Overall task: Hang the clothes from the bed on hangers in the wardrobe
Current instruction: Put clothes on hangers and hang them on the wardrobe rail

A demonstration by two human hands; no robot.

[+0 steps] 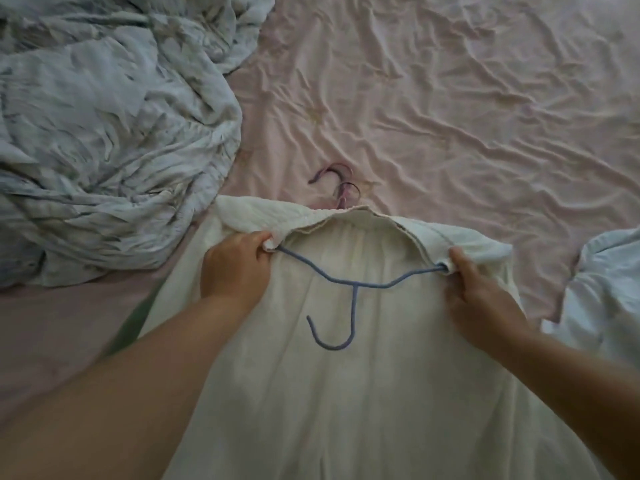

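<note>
Head view, frame centre: left hand (235, 265) and right hand (479, 292) each pinch cream garment (346, 393) over blue hanger (349, 289) ends. Cloth looks light, limp; I'd lift by the hook.

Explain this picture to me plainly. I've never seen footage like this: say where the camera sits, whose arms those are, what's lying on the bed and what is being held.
There is no machine here. The single picture comes from a wide-angle camera worn on a person's head, looking forward and down, so the two bare arms coming in from the bottom are that person's own.

The surface is a bed with a wrinkled pink sheet. A crumpled pale blue-grey blanket lies at the left. Pink hangers peek out beyond the white garment, and a pale blue cloth lies at the right edge.

The left hand and right hand each grip the garment's shoulder over an end of the blue hanger, whose hook points toward the person.
</note>
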